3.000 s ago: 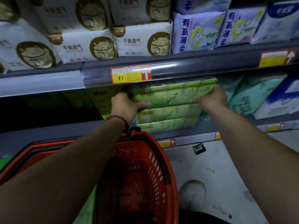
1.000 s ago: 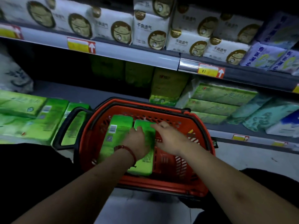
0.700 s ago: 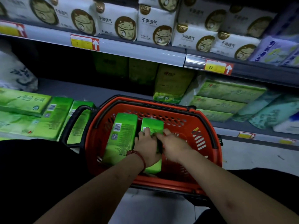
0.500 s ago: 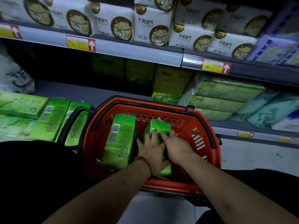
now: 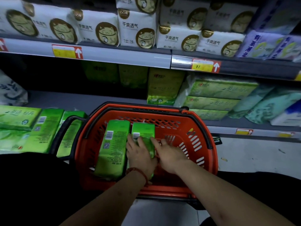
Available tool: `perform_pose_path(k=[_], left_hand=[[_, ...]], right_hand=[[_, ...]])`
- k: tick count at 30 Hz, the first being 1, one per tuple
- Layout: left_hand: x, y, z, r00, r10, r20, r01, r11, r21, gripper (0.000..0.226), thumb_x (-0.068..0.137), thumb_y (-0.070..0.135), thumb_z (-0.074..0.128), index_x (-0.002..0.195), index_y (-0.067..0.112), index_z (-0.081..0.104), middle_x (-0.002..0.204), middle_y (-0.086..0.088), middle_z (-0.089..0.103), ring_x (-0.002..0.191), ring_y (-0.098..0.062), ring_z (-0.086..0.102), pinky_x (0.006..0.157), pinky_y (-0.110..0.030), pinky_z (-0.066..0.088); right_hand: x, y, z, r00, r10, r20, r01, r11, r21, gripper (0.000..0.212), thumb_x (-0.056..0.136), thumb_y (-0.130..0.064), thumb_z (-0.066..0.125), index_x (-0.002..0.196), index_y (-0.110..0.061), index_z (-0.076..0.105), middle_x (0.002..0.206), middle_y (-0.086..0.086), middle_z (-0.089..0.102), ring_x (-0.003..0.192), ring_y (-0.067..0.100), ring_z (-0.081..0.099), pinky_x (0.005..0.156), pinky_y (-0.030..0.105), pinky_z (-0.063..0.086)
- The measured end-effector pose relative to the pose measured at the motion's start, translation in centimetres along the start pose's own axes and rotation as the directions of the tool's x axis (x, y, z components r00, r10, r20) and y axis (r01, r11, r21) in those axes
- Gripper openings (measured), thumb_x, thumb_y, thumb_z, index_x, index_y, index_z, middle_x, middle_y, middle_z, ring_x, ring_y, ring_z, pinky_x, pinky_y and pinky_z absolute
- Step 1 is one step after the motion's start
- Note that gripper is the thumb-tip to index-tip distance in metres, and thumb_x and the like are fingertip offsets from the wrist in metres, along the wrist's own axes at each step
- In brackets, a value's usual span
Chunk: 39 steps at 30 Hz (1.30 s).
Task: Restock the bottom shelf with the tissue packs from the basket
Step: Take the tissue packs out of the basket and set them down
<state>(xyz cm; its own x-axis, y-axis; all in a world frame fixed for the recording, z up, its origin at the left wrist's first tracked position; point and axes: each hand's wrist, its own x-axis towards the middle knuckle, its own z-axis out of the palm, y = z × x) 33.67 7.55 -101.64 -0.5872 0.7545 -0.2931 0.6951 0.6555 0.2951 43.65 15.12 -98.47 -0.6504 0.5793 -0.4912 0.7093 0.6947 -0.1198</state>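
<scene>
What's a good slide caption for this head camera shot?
Left hand and right hand on a green tissue pack in the red basket, a second pack beside it, bottom shelf ahead.

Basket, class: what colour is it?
The basket is orange-red, seen best in the head view.
</scene>
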Motion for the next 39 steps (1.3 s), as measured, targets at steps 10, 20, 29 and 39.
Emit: perform_pose_path(k=[10,20,29,39], left_hand=[[-0.4,0.3,0.6,0.979,-0.089,0.183,0.08,0.995,0.054,0.132,0.068,0.067,0.079,0.158,0.031,-0.011,0.144,-0.018,0.021,0.125,-0.036,0.041,0.086,-0.042,0.053],[0.8,0.5,-3.7,0.95,0.287,0.122,-0.282,0.958,-0.059,0.113,0.063,0.058,0.08,0.155,0.036,0.018,0.136,-0.009,0.042,0.124,-0.036,0.047,0.098,-0.053,0.05],[2.4,1.7,-10.1,0.742,0.638,0.207,-0.648,0.762,-0.024,0.076,0.058,0.041,0.087,0.122,0.036,0.046,0.131,0.013,0.054,0.12,-0.018,0.052,0.1,-0.042,0.04],[5.3,-3.5,-13.8,0.865,0.42,0.274,-0.284,0.861,-0.422,0.144,0.056,0.045,0.097,0.162,0.036,0.001,0.165,0.005,0.029,0.15,-0.022,0.03,0.118,-0.04,0.035]], right_hand=[[0.5,0.8,-0.8,1.0,-0.007,-0.014,0.007,1.0,0.024,0.102,0.086,-0.01,0.071,0.161,-0.031,0.005,0.157,0.013,0.023,0.126,0.04,0.055,0.094,0.05,0.054],[-0.5,3.3,-4.4,0.973,-0.191,-0.132,0.183,0.981,-0.071,0.118,0.081,-0.015,0.076,0.162,-0.035,-0.007,0.171,-0.006,-0.016,0.158,0.023,-0.016,0.128,0.042,-0.003],[-1.6,4.1,-7.9,0.992,-0.128,0.013,0.129,0.984,-0.123,0.137,0.059,-0.068,0.085,0.162,-0.02,0.008,0.17,0.003,0.015,0.158,0.029,0.006,0.128,0.047,0.003],[-3.6,5.2,-10.3,0.972,0.005,-0.236,0.039,0.983,0.181,0.106,0.061,-0.062,0.087,0.147,-0.019,0.043,0.144,0.006,0.052,0.129,0.028,0.051,0.1,0.038,0.047]])
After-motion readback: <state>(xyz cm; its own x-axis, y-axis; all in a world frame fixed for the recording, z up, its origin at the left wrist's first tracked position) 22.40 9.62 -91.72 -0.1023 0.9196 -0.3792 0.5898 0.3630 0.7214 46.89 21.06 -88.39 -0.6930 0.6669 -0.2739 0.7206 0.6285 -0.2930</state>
